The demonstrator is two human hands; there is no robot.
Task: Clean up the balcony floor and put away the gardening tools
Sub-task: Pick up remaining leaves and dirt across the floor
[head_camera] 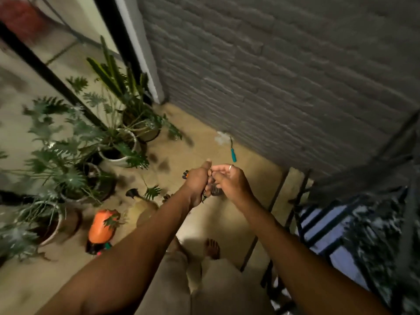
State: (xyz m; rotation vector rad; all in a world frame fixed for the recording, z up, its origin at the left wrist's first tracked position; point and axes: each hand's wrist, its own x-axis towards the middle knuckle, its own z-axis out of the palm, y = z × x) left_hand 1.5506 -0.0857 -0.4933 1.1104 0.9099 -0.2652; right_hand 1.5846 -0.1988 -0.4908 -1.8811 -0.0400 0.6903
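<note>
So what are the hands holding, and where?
The left hand grips green plant bits in its fist, ends poking out below. The right hand curls beside it; whether it holds anything is unclear.

Left hand [196, 181], right hand [228, 181], leaf scraps [203, 198].

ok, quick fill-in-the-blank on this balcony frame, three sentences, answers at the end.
1. The teal-handled tool lies on the floor beside the grey ____ wall.
2. The orange bottle lies near the potted ____.
3. The left hand and right hand meet; the ring is on the ____ one.
Answers: brick; plants; right.
</note>
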